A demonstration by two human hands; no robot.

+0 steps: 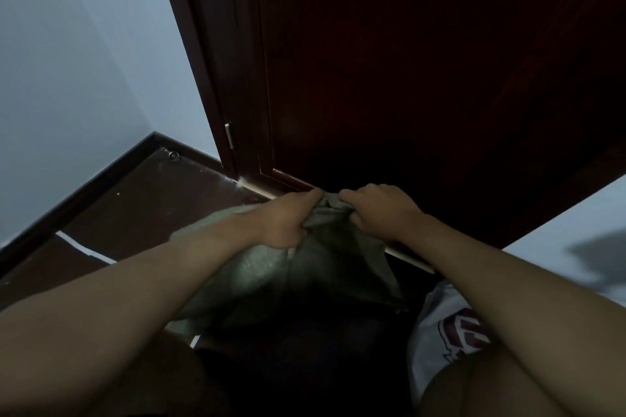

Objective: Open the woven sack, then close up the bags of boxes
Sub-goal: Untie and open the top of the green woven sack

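Two hands meet at the far end of the woven sack [305, 267]: left hand [288, 223] and right hand [379, 210] each clamped on its gathered mouth.

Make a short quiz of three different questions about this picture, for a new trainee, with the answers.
1. True or false: both hands grip the top of the woven sack.
2. What stands directly behind the sack: A) a dark wooden door, B) a window, C) a shelf?
3. Fill in: the sack rests on the ____.

Key:
1. True: left hand and right hand pinch its gathered mouth.
2. A
3. floor
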